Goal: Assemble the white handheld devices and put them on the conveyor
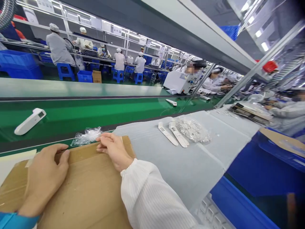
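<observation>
Here we go, down at the bench: the left hand (pixel 45 178) sits low at the lower left of the frame, fingers curled in and narrow, pressed on a brown cardboard sheet (pixel 83 187). Is it gripping the board or just resting there? From this angle, I can't tell. Over to the right hand (pixel 115 150), just above centre at the bottom, fingertips drawn close together at the cardboard's top edge, right beside a crumpled clear plastic bag (pixel 86 136). Whether those fingers have hold of anything, again, I can't tell. A white ribbed sleeve (pixel 147 194) runs down to the bottom of the frame.

Just to the right of the board lies a grey foam sheet (pixel 181 168), carrying two slim white handheld devices (pixel 173 134) side by side, with a bag of small parts (pixel 193 129) right next to them. Beyond, a green conveyor belt (pixel 71 117) crosses the frame, a white handheld device (pixel 30 121) lying on it at the left. A blue crate (pixel 247 203) fills the lower right. At the right edge, a co-worker's sleeve (pixel 288 114) reaches toward a stack of flat boards (pixel 250 113), and in the upper left, people in pale uniforms (pixel 59 47) sit at a far line on blue stools (pixel 65 70).
</observation>
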Tool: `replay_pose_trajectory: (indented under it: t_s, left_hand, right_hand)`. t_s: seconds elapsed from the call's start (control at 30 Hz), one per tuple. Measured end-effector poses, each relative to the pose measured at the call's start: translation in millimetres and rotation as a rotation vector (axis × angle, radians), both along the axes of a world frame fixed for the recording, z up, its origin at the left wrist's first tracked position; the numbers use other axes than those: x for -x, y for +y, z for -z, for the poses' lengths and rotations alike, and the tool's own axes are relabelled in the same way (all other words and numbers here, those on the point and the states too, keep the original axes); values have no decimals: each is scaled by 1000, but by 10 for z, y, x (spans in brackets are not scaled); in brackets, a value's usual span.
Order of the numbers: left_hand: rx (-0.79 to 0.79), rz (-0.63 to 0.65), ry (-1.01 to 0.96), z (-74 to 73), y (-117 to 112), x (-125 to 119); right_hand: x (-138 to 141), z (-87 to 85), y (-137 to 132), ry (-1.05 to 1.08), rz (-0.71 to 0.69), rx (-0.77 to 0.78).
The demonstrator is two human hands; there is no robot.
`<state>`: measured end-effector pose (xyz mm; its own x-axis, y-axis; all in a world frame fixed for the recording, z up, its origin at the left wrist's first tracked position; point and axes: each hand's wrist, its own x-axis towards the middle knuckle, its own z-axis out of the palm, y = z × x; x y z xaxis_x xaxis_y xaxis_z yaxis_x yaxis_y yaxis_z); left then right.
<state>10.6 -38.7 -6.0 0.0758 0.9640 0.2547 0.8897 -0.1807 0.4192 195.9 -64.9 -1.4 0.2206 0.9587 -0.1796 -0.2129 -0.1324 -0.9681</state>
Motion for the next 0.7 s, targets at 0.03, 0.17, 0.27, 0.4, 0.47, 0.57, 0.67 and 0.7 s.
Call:
replay_pose_trajectory:
  t_s: [0.03, 0.17, 0.27, 0.4, 0.47, 0.57, 0.67, 0.7]
  left_hand:
    - [20, -6, 8, 2, 9, 10]
    - [83, -25, 3, -20, 51, 73]
    - [73, -18, -6, -17, 84, 89]
    - [28, 34, -16, 32, 123, 93]
    - [15, 28, -33, 40, 119, 104]
    - [33, 33, -45, 12, 81, 124]
    - [57, 55, -36, 16, 76, 143]
    - [64, 46, -32, 44, 97, 155]
  right_hand:
    - [-145, -42, -7, -103, 47, -3]
    - [-1125, -214, -180, -564, 368, 33]
    - [-1923, -290, -477, -848, 621, 220]
    - [-2532, -257, -849, -1069, 711, 463]
    - [-2675, -241, -947, -1149, 680, 520]
    - [-2801, -297, -977, -1236, 613, 545]
    - [-2788, -360, -888, -1264, 478, 457]
    - [-2735, -349, -835, -1255, 410, 404]
